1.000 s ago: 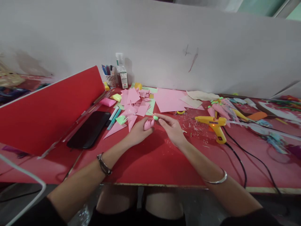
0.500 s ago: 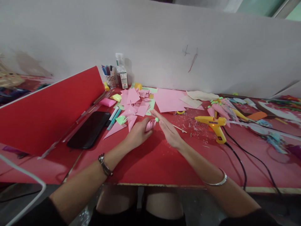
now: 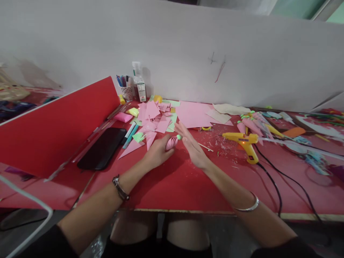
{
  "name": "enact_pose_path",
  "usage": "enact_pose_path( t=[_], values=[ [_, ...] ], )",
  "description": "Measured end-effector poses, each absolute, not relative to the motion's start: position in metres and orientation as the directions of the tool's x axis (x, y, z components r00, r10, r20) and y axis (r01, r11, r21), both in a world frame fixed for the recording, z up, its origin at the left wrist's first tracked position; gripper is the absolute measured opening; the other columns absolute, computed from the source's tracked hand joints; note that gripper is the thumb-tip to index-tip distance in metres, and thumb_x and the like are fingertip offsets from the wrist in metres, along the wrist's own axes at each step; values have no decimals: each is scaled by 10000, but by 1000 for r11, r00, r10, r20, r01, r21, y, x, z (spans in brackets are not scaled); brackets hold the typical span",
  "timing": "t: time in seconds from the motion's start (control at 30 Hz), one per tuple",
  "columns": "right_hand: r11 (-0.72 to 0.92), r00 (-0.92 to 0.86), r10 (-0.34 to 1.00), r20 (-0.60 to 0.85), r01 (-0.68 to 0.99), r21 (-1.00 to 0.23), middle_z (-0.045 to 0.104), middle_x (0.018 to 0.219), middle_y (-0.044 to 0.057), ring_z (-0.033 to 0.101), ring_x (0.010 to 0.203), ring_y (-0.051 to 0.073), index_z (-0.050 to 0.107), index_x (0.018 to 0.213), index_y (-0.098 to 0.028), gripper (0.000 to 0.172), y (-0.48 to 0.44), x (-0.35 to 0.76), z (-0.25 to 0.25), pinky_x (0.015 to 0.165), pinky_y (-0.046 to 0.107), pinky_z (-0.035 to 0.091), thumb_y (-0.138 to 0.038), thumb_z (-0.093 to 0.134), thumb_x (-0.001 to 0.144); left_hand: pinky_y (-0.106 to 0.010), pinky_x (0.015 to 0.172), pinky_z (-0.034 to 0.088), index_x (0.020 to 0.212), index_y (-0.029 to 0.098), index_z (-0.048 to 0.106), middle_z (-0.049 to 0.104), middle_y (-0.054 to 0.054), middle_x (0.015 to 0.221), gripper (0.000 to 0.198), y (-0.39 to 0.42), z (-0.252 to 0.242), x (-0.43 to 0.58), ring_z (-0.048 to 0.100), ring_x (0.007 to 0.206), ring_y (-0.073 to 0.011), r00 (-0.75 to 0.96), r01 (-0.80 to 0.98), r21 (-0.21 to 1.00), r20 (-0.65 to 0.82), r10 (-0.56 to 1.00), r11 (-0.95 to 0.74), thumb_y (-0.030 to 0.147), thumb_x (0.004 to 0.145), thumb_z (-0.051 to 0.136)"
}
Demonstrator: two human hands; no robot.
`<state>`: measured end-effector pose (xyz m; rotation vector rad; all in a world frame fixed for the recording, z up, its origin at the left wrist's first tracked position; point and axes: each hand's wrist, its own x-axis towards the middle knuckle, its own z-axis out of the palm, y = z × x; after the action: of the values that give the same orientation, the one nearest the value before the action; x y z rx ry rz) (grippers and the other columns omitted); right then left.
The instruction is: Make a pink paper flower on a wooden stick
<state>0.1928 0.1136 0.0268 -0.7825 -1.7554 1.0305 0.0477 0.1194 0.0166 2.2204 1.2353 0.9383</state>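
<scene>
My left hand (image 3: pixel 158 153) is closed around a pink paper cone (image 3: pixel 171 143) marked with dark curved lines. A small bright green ball (image 3: pixel 179 137) sits at the cone's end that points to the right. Beside it, my right hand (image 3: pixel 194 148) is held flat with fingers stretched out, its palm facing the ball. Whether the palm touches the ball I cannot tell. Just behind the hands lie cut pink paper pieces (image 3: pixel 153 111) and a large pink sheet (image 3: pixel 192 113). Green clay (image 3: pixel 138 137) rests on paper left of my left hand.
A yellow glue gun (image 3: pixel 242 141) with a lit orange light and black cord lies to the right. Finished-looking pink cones (image 3: pixel 252 125) are piled behind it. To the left are a black phone (image 3: pixel 103 148), markers (image 3: pixel 130 134) and a leaning red board (image 3: pixel 61 125). A bottle (image 3: pixel 139 86) stands at the wall.
My right hand has shifted very slightly, with its fingers a little farther right. The left hand keeps its hold on the cone, nearly unmoved.
</scene>
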Motion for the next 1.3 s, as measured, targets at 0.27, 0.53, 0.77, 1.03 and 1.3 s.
enact_pose_path(
  t=[0.27, 0.53, 0.77, 1.03, 1.3],
  values=[
    [415, -405, 848, 344, 102, -904, 305, 1363, -3, 267, 1251, 159, 274, 1302, -277, 523, 112, 190, 26, 1056, 361, 182, -484, 327, 825, -258, 599, 398, 920, 163, 417, 565, -38, 790, 203, 120, 11, 46, 541, 719, -167, 403, 597, 578, 384, 830, -557, 160, 717, 434],
    [450, -405, 842, 355, 166, -877, 254, 1385, -22, 209, 1272, 140, 276, 1299, -287, 495, 112, 193, 28, 1066, 354, 145, -456, 319, 836, -304, 658, 428, 980, 151, 400, 576, -79, 890, 275, 118, 13, 47, 551, 826, -197, 413, 606, 580, 356, 838, -545, 144, 707, 432],
    [429, -406, 857, 319, 215, -877, 347, 1339, 29, 285, 1241, 169, 299, 1291, -274, 554, 116, 193, 21, 1038, 374, 214, -483, 405, 789, -305, 704, 434, 1026, 145, 374, 556, -90, 951, 338, 119, 12, 48, 539, 868, -187, 478, 485, 621, 401, 781, -616, 119, 696, 442],
    [463, -385, 853, 353, 245, -852, 386, 1313, 56, 330, 1215, 167, 371, 1255, -241, 499, 115, 193, 25, 1024, 374, 239, -458, 377, 807, -315, 675, 430, 866, 150, 409, 554, -69, 842, 176, 121, 9, 47, 541, 793, -185, 444, 521, 616, 396, 804, -591, 94, 699, 426],
    [534, -339, 834, 436, 290, -795, 551, 1155, 37, 492, 1075, 156, 496, 1155, -259, 356, 119, 194, 24, 947, 354, 364, -307, 417, 810, -313, 688, 424, 871, 158, 403, 562, -76, 880, 202, 120, 13, 47, 541, 823, -186, 374, 557, 639, 377, 847, -531, 77, 688, 427]
  ],
)
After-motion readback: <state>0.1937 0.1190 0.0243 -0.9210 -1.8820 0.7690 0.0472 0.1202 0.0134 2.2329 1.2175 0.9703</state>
